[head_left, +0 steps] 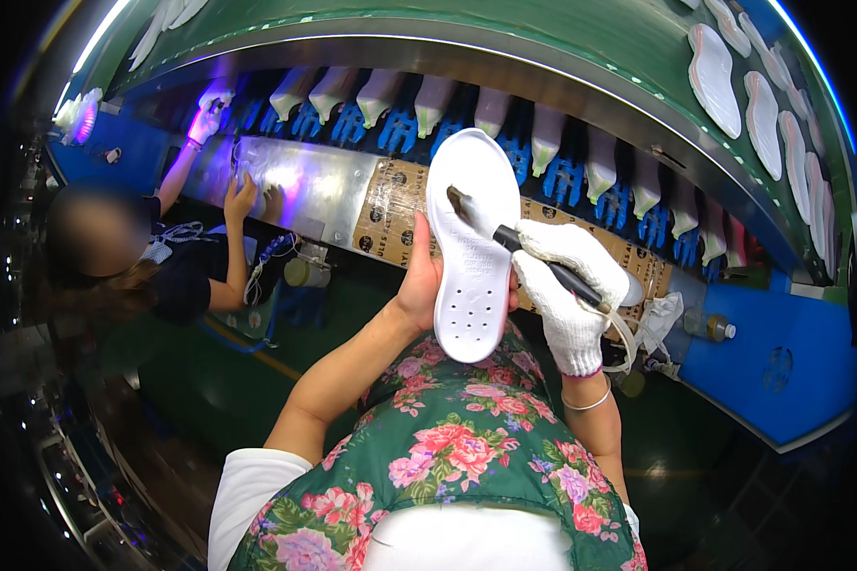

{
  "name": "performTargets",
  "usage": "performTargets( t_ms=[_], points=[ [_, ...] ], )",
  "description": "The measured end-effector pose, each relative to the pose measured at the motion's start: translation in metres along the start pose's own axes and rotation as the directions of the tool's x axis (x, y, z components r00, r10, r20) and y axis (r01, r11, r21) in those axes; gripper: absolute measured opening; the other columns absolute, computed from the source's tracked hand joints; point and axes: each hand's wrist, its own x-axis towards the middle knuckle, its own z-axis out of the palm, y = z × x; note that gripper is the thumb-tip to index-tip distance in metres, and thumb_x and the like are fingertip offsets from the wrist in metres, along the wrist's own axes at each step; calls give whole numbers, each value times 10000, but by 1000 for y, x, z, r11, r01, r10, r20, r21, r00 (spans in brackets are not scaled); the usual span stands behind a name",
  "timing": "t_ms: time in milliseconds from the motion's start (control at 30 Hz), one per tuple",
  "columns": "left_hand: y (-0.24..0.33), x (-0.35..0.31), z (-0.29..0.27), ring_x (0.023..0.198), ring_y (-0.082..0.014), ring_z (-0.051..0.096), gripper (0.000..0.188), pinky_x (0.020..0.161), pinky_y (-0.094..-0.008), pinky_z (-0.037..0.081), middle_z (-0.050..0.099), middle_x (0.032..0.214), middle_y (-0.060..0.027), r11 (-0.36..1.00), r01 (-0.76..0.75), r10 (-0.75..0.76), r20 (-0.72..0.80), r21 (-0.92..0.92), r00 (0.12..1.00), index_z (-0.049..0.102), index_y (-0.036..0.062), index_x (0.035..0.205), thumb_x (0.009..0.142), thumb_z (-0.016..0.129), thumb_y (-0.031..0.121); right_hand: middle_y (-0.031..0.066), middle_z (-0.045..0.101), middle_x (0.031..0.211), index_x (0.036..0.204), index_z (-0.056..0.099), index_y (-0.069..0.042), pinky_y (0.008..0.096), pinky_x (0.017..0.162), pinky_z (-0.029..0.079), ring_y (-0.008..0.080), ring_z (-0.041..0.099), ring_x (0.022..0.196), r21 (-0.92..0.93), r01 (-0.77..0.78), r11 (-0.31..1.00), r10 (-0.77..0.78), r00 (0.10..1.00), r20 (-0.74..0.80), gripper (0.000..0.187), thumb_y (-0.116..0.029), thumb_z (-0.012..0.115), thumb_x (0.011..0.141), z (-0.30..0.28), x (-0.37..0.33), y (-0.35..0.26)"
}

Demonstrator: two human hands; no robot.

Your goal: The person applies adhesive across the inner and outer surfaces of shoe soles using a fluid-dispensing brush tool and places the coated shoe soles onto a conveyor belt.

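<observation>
A white shoe sole (478,271) stands tilted up in front of me, its face with holes and embossing turned my way. My bare left hand (423,284) grips it around the heel half, thumb along the left edge and fingertips showing at the right edge. In my right hand (569,271), which wears a white knit glove, is a brush (507,238) with a black handle. Its bristles touch the upper part of the sole. A pale cord or tube hangs by the glove near the handle's rear end.
Behind the sole runs a row of pale shoe-shaped pieces (431,103) above blue holders (405,131). Cardboard (390,205) covers part of the metal ledge (319,186). More soles (714,81) lie on the green upper belt (581,43). At left, a co-worker (186,276) reaches toward the line. A bottle (709,325) lies at right.
</observation>
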Motion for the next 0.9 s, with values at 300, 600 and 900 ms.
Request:
performTargets(
  t_ms=[300, 600, 900],
  points=[
    [-14, 10, 13, 1411, -270, 389, 963, 1168, -427, 333, 371, 1553, -104, 874, -153, 197, -50, 461, 979, 219, 106, 1568, 909, 113, 799, 120, 730, 927, 962, 739, -37, 345, 755, 539, 275, 693, 830, -534, 524, 663, -585, 808, 68, 248, 28, 788, 728, 11, 19, -1],
    [-1, 7, 8, 835, -321, 717, 1110, 765, -463, 608, 680, 1033, -199, 971, -187, 182, 43, 150, 982, 394, 44, 1429, 804, 78, 906, 184, 723, 975, 914, 698, 26, 364, 791, 544, 277, 699, 875, -126, 306, 944, -320, 941, -113, 146, 55, 740, 777, 13, 8, 5],
    [6, 4, -3, 1367, -281, 448, 1000, 1141, -454, 377, 414, 1512, -130, 826, -257, 332, -65, 501, 941, 225, 118, 1560, 878, 131, 843, 93, 729, 900, 938, 750, -44, 356, 740, 544, 261, 693, 800, -223, 500, 837, -473, 865, 166, 244, -14, 795, 699, 19, 3, 1]
  ],
)
